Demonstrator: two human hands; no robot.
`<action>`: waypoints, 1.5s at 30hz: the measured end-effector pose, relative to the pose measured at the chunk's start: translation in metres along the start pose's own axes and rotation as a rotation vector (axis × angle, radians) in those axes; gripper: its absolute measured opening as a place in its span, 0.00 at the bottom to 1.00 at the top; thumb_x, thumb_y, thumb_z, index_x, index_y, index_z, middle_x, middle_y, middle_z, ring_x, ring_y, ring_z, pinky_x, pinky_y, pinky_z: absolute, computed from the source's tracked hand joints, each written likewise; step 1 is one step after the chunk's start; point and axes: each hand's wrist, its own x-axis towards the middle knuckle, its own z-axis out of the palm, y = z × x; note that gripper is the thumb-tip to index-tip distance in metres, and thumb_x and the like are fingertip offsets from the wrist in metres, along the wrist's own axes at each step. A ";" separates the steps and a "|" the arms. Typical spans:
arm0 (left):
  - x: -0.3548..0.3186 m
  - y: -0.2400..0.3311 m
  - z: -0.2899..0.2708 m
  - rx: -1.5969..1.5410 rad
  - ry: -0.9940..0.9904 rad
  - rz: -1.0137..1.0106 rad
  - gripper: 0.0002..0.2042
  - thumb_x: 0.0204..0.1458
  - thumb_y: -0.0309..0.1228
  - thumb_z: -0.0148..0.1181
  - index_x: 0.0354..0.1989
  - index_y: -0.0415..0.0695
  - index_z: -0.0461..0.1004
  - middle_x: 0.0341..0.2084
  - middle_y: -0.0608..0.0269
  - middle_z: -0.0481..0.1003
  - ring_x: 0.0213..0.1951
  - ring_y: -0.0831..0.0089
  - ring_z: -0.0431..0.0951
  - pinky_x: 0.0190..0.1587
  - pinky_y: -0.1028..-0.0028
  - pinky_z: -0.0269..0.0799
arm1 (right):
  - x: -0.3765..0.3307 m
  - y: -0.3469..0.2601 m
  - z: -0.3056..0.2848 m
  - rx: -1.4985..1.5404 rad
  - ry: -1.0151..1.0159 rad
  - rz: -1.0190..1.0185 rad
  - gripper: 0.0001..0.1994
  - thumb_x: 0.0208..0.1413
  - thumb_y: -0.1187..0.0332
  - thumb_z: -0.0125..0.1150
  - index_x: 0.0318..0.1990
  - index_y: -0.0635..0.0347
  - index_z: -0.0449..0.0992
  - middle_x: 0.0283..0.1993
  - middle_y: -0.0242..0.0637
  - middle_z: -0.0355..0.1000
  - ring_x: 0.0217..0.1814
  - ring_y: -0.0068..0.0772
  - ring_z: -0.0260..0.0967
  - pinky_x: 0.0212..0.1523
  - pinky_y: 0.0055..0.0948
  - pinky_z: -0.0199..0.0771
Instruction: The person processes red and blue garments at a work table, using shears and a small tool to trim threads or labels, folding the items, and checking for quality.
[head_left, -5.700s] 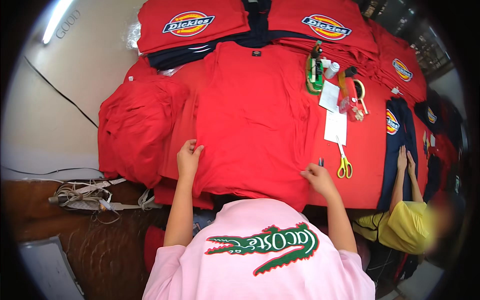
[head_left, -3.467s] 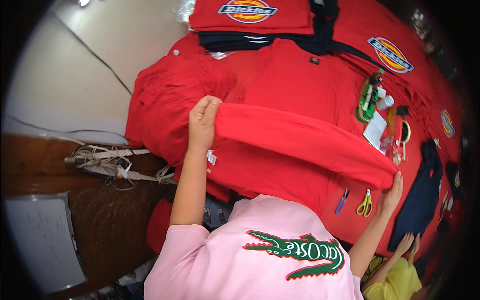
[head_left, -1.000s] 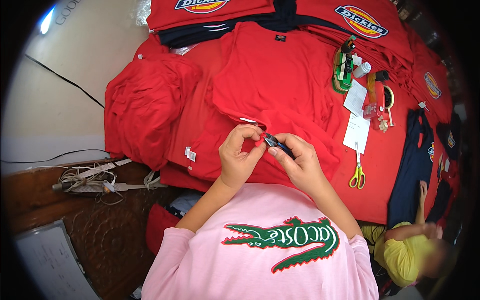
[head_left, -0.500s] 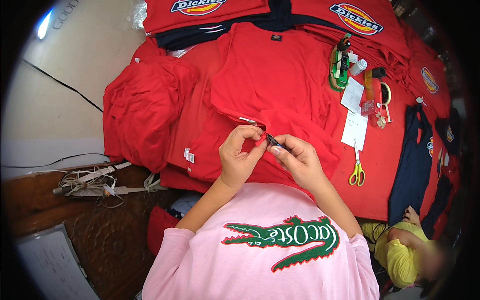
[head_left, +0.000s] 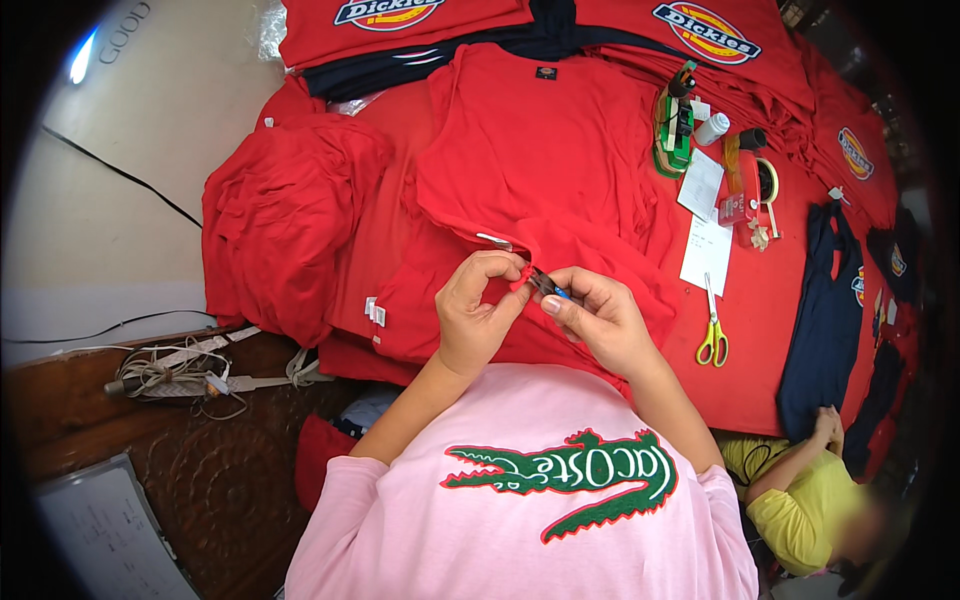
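Since half a second ago, both hands have barely shifted, staying together over the folded hem of the red shirt spread flat on the bench. The left hand curls inward, its fingers pinching a small fold of soft red cloth. The right hand faces it, fingers pressed around a small dark snipper with a blue grip. Yellow-handled scissors lie well to the right beside white paper slips.
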 end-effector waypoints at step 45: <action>0.005 0.016 -0.002 0.272 -0.034 0.248 0.15 0.43 0.13 0.72 0.39 0.42 0.78 0.37 0.58 0.78 0.39 0.63 0.81 0.41 0.69 0.78 | -0.009 -0.018 -0.017 -0.493 0.209 -0.308 0.12 0.57 0.67 0.76 0.44 0.65 0.84 0.28 0.29 0.72 0.28 0.18 0.62 0.28 0.25 0.63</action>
